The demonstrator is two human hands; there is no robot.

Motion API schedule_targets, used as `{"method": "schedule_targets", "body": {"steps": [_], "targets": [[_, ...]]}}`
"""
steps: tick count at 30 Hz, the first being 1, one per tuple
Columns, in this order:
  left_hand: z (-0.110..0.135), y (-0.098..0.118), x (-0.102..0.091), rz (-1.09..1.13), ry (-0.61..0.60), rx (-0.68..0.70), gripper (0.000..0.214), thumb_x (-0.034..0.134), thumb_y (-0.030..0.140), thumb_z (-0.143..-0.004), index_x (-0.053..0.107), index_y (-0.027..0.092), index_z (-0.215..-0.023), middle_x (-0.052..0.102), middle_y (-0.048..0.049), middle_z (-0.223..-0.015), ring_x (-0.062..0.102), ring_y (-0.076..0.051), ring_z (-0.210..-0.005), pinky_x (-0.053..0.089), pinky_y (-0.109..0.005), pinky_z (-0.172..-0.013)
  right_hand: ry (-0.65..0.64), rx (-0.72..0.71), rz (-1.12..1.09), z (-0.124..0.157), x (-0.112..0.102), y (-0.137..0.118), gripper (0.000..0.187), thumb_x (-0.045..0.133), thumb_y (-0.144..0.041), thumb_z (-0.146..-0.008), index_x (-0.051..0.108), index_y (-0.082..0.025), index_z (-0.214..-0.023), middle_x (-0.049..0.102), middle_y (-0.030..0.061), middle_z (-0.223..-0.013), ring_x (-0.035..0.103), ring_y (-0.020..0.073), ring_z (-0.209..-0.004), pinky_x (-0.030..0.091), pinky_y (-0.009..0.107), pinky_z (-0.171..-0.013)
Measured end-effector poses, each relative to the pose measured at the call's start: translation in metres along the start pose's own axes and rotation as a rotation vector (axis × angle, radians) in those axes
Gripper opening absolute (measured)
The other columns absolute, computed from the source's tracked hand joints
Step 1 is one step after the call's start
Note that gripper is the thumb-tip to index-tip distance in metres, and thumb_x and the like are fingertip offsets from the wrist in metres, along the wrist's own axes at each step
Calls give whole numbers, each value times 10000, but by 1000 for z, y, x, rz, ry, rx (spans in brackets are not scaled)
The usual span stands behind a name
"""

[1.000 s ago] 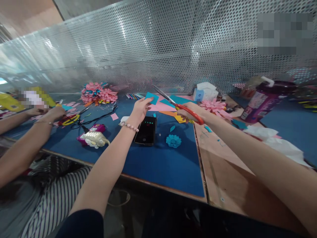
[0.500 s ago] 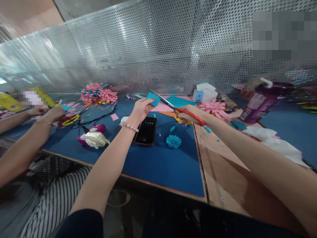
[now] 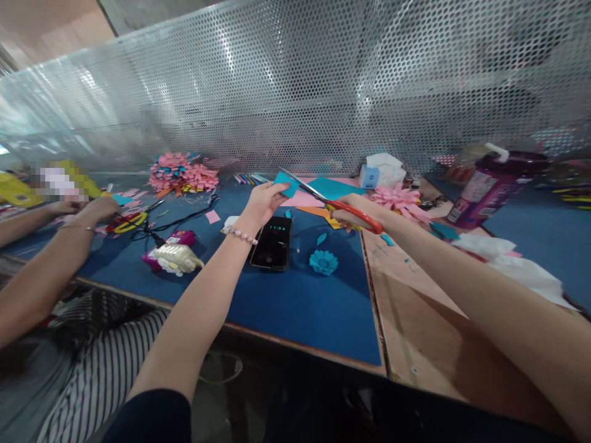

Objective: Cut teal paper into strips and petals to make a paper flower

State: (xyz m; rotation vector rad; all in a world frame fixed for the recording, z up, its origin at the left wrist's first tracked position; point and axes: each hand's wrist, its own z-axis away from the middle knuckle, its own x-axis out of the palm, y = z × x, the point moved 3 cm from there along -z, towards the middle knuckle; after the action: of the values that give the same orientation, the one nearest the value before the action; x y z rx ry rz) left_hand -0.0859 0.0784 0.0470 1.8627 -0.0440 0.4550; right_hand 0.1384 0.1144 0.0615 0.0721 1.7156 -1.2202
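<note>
Between the fingertips of my left hand point(image 3: 262, 203) is a small piece of blue paper point(image 3: 285, 184), held up above the table. My right hand point(image 3: 355, 212) is closed around the orange handles of a pair of scissors point(image 3: 316, 194). The blades point up and left and reach the paper's right edge; whether they are parted is hard to make out. Below the hands lie a phone point(image 3: 271, 245) with a lit clock, a blue paper flower point(image 3: 324, 262) and a loose blue petal point(image 3: 322, 239).
Coloured paper sheets point(image 3: 339, 186), a tissue box point(image 3: 381, 172) and a pink paper flower point(image 3: 397, 198) lie beyond my hands. A purple bottle point(image 3: 492, 187) stands at right. At left, another person's hands point(image 3: 99, 211) work near scissors point(image 3: 128, 223) and a cable. A perforated metal panel point(image 3: 295, 86) backs the table.
Almost nothing differs. My hands, the blue paper and the scissors stay in nearly the same place, and the other person's hands have shifted slightly.
</note>
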Motion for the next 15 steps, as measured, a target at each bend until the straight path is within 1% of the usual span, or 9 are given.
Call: {"method": "schedule_targets", "body": {"steps": [3, 5, 11, 15], "targets": [[0, -1, 0, 0, -21, 1, 105, 733, 142, -677, 675, 109, -758, 710, -61, -816, 692, -162, -843, 536, -302, -852, -8, -2, 17, 1, 0, -1, 57, 586, -178, -750, 551, -157, -711, 589, 24, -640, 590, 127, -536, 465, 194, -449], [0, -1, 0, -3, -14, -4, 100, 735, 139, -676, 673, 109, -748, 707, -55, -803, 691, -162, -834, 537, -301, -843, -20, -10, 22, 1, 0, -1, 74, 583, -185, -753, 548, -158, -694, 584, 21, -627, 586, 127, -526, 474, 199, -455], [1, 0, 0, -18, 20, -23, 112, 741, 128, -669, 670, 107, -753, 704, -55, -798, 690, -155, -821, 539, -302, -848, -2, 2, -6, -1, 0, 2, 33, 596, -176, -737, 574, -161, -757, 585, 9, -601, 585, 131, -527, 486, 200, -468], [1, -1, -1, -21, 17, -25, 96, 735, 116, -683, 672, 114, -757, 703, -54, -797, 684, -147, -796, 549, -302, -828, -12, -9, -19, -7, 1, 10, 29, 583, -179, -730, 563, -165, -746, 582, 4, -604, 578, 121, -527, 494, 197, -476]]}}
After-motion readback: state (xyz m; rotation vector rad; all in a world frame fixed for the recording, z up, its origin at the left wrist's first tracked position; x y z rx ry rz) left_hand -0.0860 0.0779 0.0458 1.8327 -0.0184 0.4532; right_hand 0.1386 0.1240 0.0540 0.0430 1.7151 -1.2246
